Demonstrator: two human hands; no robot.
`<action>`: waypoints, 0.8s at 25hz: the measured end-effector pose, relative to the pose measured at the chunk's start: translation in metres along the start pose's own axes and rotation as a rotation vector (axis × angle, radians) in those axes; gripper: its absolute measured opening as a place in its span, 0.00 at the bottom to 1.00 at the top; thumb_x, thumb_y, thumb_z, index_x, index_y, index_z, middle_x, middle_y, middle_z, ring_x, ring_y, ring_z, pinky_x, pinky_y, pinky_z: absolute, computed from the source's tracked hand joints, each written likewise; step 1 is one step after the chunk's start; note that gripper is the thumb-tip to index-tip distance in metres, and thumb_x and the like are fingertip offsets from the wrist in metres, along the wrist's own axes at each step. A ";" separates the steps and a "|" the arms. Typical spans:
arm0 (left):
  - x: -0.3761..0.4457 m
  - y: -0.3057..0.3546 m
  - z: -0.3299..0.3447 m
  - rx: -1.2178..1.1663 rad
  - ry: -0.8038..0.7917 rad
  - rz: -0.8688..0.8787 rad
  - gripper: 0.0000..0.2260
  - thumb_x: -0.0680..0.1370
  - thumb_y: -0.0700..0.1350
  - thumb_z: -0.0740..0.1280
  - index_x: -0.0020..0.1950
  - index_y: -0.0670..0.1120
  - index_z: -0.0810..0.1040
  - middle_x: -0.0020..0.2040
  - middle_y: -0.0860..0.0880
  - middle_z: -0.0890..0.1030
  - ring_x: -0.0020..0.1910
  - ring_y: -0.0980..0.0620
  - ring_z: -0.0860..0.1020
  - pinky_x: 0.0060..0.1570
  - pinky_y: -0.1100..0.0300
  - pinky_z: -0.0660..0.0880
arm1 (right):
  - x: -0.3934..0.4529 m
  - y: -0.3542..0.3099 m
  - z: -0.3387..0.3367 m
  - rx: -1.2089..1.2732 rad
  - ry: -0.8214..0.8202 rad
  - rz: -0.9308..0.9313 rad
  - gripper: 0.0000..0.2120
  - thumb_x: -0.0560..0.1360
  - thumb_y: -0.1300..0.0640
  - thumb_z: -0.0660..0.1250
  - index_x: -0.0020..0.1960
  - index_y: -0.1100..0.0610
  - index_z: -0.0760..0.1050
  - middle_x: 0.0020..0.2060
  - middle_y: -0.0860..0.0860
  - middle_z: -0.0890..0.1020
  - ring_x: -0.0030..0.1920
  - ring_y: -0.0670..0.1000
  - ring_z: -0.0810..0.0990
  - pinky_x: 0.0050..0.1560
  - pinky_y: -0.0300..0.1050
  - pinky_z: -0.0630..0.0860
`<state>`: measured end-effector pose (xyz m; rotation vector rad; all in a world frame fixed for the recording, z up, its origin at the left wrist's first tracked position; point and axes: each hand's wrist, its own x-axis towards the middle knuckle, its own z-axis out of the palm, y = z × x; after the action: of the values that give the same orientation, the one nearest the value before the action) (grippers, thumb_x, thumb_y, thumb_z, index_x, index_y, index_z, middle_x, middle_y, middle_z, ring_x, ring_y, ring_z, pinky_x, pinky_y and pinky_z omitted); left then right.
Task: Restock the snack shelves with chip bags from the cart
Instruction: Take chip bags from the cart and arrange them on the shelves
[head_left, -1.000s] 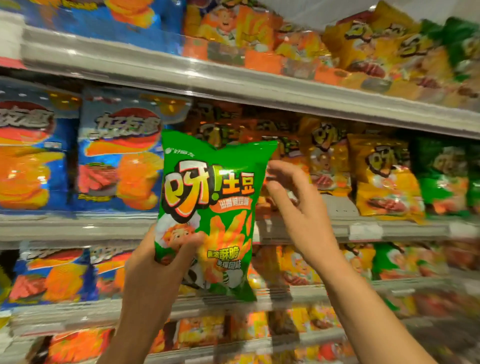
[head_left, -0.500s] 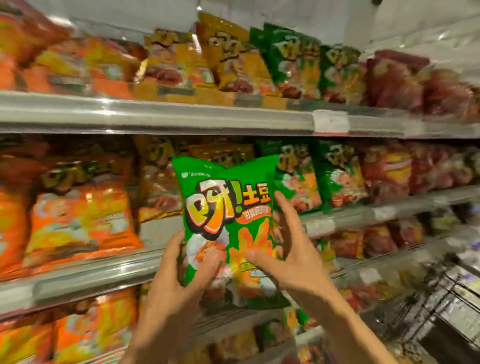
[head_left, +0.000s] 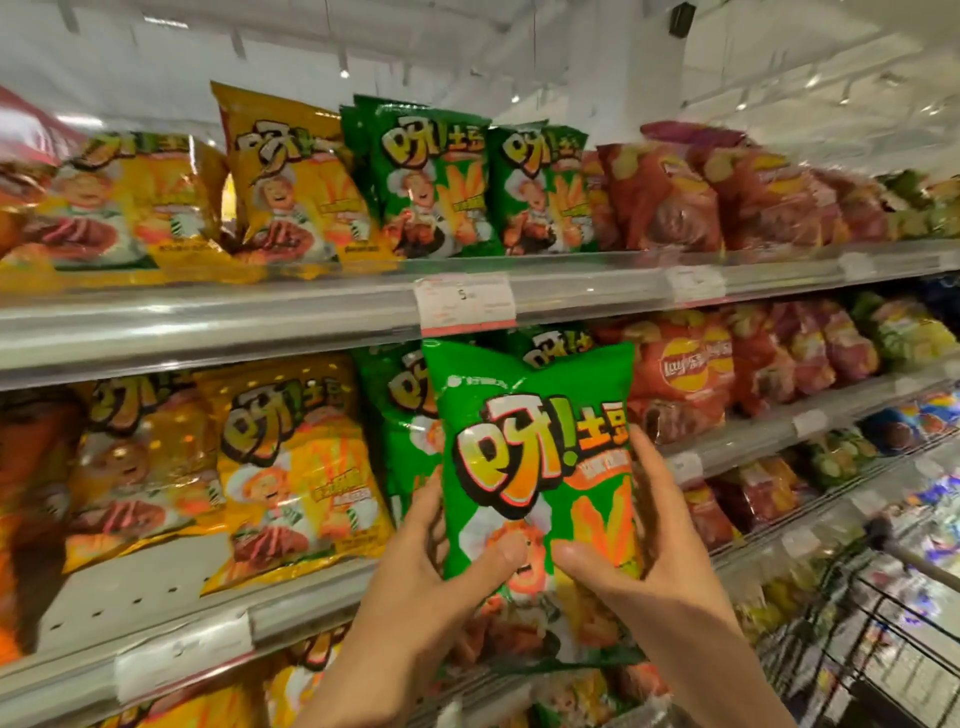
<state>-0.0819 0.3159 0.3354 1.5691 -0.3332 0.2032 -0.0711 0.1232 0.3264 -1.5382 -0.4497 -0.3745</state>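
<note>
Right hand (head_left: 644, 525) is now joining left hand (head_left: 441, 561), both pinching the green chip bag (head_left: 540, 467), now lining up with green stock at 11 o'clock (head_left: 400, 410), so shelving looks next.

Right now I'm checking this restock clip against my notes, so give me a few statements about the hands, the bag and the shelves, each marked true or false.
1. Both hands hold one green chip bag. True: the left hand and right hand grip its lower half.
2. The held bag is upside down. False: its print reads upright.
3. Green bags on the shelf stand right behind the held one. True.
4. Blue bags stand left of those green ones. False: yellow bags stand there.
5. A wire cart shows at the lower right. True.
</note>
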 end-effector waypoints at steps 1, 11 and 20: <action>0.008 0.008 0.012 0.022 -0.015 0.038 0.27 0.69 0.45 0.77 0.66 0.59 0.74 0.54 0.70 0.83 0.53 0.71 0.80 0.47 0.75 0.76 | 0.002 -0.007 -0.012 -0.009 0.044 -0.028 0.44 0.59 0.44 0.82 0.66 0.20 0.64 0.63 0.22 0.73 0.63 0.28 0.73 0.52 0.25 0.75; 0.113 0.160 0.022 0.239 -0.109 0.289 0.24 0.72 0.52 0.78 0.66 0.62 0.76 0.57 0.57 0.85 0.55 0.56 0.84 0.50 0.58 0.83 | 0.144 -0.108 -0.062 -0.021 0.028 -0.291 0.50 0.63 0.44 0.82 0.78 0.39 0.59 0.69 0.43 0.77 0.67 0.46 0.78 0.68 0.57 0.75; 0.206 0.221 -0.020 0.202 0.326 0.161 0.26 0.76 0.39 0.74 0.71 0.48 0.70 0.48 0.55 0.80 0.42 0.57 0.82 0.27 0.66 0.79 | 0.265 -0.137 -0.002 -0.407 -0.068 -0.156 0.30 0.77 0.49 0.72 0.75 0.51 0.66 0.62 0.50 0.79 0.54 0.46 0.79 0.51 0.38 0.73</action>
<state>0.0391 0.3178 0.6125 1.6760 -0.1857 0.6263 0.0890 0.1333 0.5779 -1.9202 -0.5735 -0.5612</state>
